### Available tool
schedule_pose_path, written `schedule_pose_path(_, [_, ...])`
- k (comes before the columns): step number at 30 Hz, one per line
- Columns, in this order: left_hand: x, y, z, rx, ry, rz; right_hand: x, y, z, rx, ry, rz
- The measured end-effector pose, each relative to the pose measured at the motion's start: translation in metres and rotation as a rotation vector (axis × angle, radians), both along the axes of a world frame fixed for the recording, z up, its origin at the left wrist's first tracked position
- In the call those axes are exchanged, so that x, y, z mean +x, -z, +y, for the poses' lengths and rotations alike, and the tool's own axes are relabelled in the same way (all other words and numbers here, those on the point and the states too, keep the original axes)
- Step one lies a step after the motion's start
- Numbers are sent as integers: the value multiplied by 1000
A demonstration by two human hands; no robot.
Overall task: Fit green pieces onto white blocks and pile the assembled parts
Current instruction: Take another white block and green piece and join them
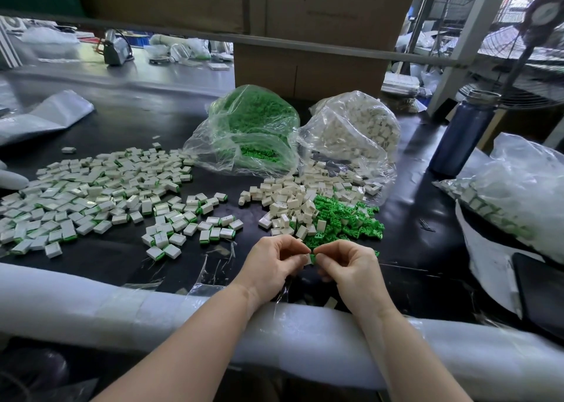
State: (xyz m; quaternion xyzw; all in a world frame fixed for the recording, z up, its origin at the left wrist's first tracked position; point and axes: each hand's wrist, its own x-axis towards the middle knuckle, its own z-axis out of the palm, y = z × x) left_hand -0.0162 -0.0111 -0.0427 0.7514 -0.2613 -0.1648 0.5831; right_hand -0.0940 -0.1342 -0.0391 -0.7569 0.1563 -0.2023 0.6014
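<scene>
My left hand (271, 264) and my right hand (345, 267) meet fingertip to fingertip near the table's front edge. Between them they pinch a small white block with a green piece (311, 256), mostly hidden by the fingers. Just beyond lies a heap of loose white blocks (293, 200) and loose green pieces (345, 218). To the left spreads a wide pile of assembled white-and-green parts (100, 188). Behind stand a clear bag of green pieces (253, 126) and a clear bag of white blocks (357, 126).
A white foam roll (122, 307) pads the front edge of the black table (122, 258). A dark blue bottle (464, 133) stands at the right, beside a bag of assembled parts (512, 197). Cardboard boxes (305, 65) rise behind the bags. A fan (531, 50) stands far right.
</scene>
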Motion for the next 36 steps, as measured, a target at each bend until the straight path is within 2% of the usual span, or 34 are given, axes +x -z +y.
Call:
schedule_pose_path(11, [-2, -4, 2, -66, 42, 97, -1, -3, 1, 27, -41, 1])
schedule_pose_path(28, [-4, -7, 4, 68, 139, -13, -3, -2, -4, 24, -95, 86])
schedule_pose_path(36, [-3, -9, 5, 71, 195, -17, -4, -2, -4, 12, -107, 117])
